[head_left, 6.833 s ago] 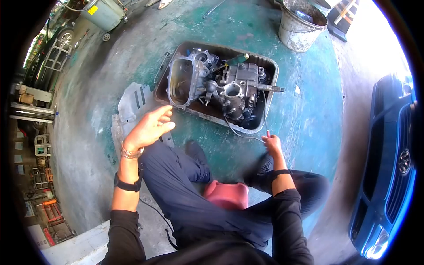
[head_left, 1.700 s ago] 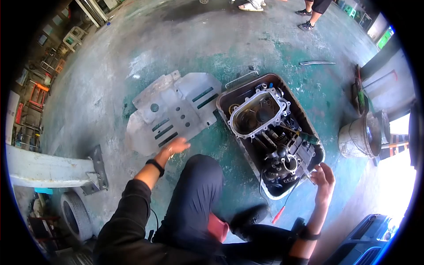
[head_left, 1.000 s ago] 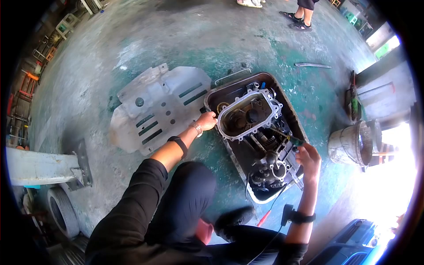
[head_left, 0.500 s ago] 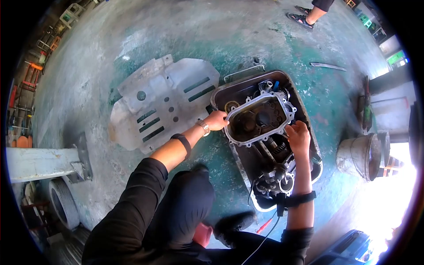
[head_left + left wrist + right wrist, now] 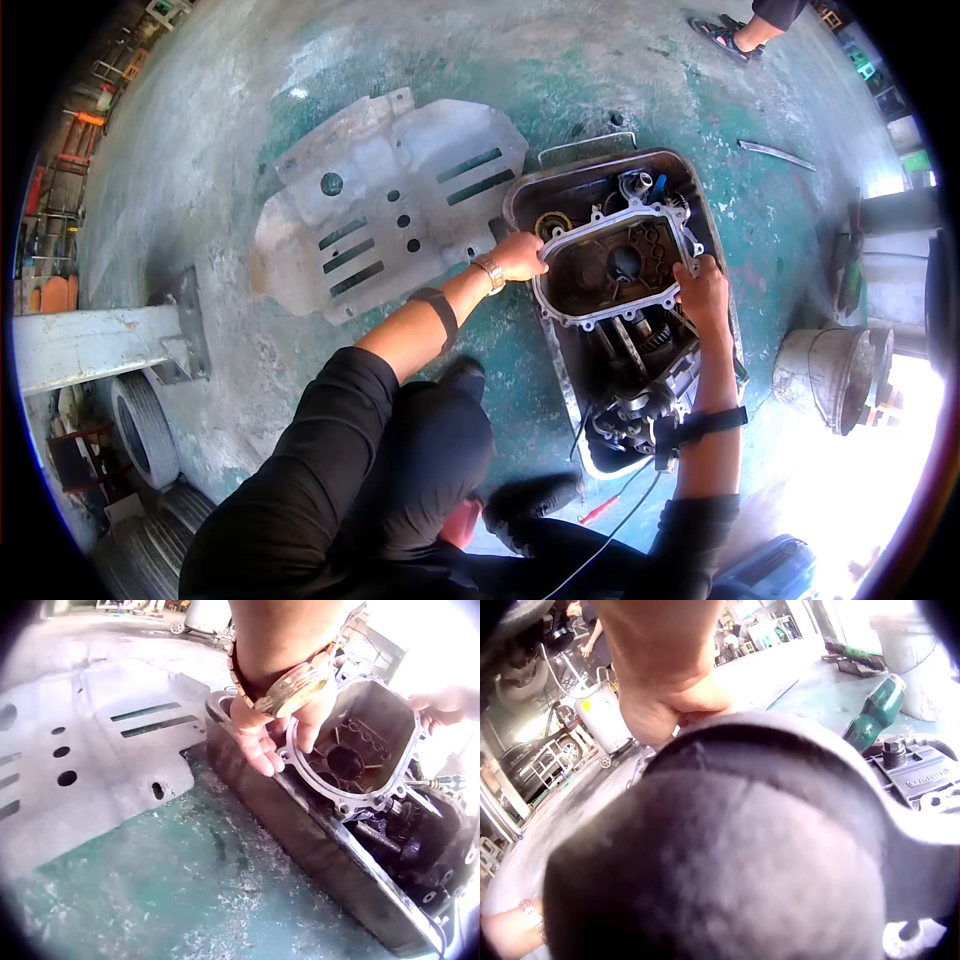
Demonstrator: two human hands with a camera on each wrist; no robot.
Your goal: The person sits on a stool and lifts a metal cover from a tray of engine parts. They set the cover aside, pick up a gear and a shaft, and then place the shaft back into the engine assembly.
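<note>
An open grey gearbox housing (image 5: 600,222) with a bolt-holed rim sits in a dark metal tray (image 5: 585,178) on the floor. My left hand (image 5: 520,257) grips its left rim; in the left wrist view the thumb is over the inside of the wall and the fingers are outside. At the opposite rim, my right hand (image 5: 704,295) holds on with curled fingers. Gears and shafts (image 5: 655,335) lie below the housing in the tray, partly hidden by my right forearm. A green-handled tool (image 5: 877,712) shows beside a metal casing (image 5: 922,776) in the right wrist view.
A slotted grey metal plate (image 5: 440,230) lies left of the tray. Right of it stands a dirty bucket (image 5: 825,375). A metal strip (image 5: 775,153) and a person's foot (image 5: 735,40) are farther off. A red-handled lead (image 5: 598,511) lies near my shoe.
My left hand has come from over the plate to the housing's left rim. My right hand let go of the red-handled lead, then moved up past the green-handled tool to the right rim.
</note>
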